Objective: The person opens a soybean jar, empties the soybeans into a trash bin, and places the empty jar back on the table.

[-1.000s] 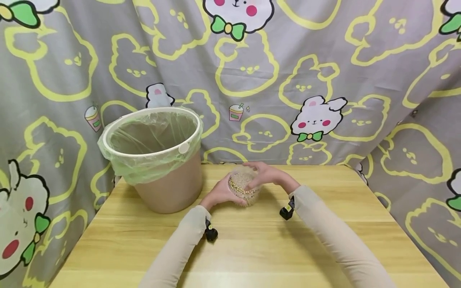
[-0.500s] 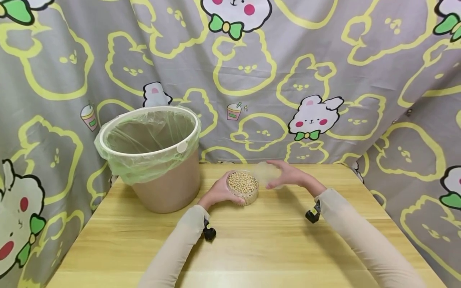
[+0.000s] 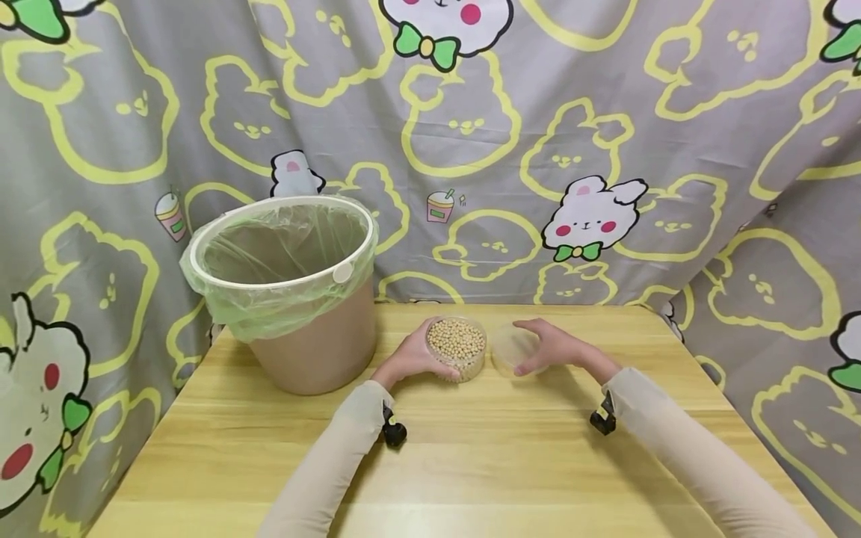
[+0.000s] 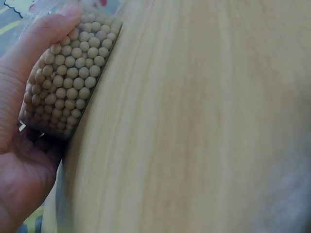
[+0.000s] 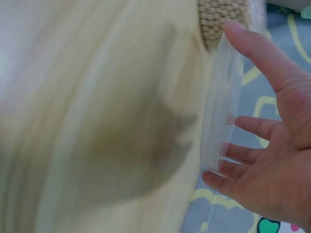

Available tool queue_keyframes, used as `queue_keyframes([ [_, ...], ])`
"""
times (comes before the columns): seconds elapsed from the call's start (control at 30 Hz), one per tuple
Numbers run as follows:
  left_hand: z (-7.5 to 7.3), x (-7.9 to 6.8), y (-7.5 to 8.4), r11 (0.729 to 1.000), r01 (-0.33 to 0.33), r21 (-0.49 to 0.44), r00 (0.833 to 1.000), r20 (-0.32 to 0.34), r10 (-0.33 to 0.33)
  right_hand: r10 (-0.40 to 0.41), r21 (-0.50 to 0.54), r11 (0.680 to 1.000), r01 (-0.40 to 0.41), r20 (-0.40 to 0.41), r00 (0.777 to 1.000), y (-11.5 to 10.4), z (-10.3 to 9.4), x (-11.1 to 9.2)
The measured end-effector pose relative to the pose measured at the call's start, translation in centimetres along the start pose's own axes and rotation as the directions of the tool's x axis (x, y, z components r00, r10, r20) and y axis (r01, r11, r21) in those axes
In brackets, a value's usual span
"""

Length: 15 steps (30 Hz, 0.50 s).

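A clear round tub point(image 3: 470, 368) full of pale soybeans point(image 3: 456, 339) stands upright on the wooden table, uncovered. My left hand point(image 3: 412, 359) grips it from the left, thumb along the near side; in the left wrist view the beans point(image 4: 73, 73) show through its wall. Just right of the tub, my right hand point(image 3: 560, 348) holds a translucent round lid point(image 3: 513, 348) by its edges, low over the tabletop. The right wrist view has the thumb at one edge of the lid point(image 5: 221, 104) and the other fingers spread along its far side.
Left of the tub stands a large beige bucket point(image 3: 316, 359) lined with a thin green plastic bag point(image 3: 282, 306). The wooden table point(image 3: 457, 463) ends at a grey patterned curtain point(image 3: 471, 246) behind and at both sides.
My right hand has lifted the lid off the tub, moved it to the right and lowered it beside the tub, baring the soybeans. The left hand stays on the tub.
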<state>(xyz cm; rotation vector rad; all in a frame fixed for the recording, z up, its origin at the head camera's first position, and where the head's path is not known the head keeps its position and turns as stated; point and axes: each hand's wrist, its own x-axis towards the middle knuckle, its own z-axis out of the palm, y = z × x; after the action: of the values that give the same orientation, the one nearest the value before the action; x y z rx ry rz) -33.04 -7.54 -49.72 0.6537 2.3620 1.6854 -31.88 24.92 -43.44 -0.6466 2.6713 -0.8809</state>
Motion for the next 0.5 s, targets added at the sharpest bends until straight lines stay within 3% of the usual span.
queue_keyframes([
  [0.3, 0.2, -0.1, 0.1, 0.998, 0.035, -0.046, 0.999, 0.012, -0.035, -0.025, -0.116, 0.993, 0.024, -0.010, 1.000, 1.0, 2.3, -0.4],
  [0.5, 0.2, -0.1, 0.4, 0.996, 0.041, -0.075, 0.999, 0.026, -0.039, -0.024, -0.128, 0.992, 0.023, -0.007, 1.000, 1.1, 2.5, -0.6],
])
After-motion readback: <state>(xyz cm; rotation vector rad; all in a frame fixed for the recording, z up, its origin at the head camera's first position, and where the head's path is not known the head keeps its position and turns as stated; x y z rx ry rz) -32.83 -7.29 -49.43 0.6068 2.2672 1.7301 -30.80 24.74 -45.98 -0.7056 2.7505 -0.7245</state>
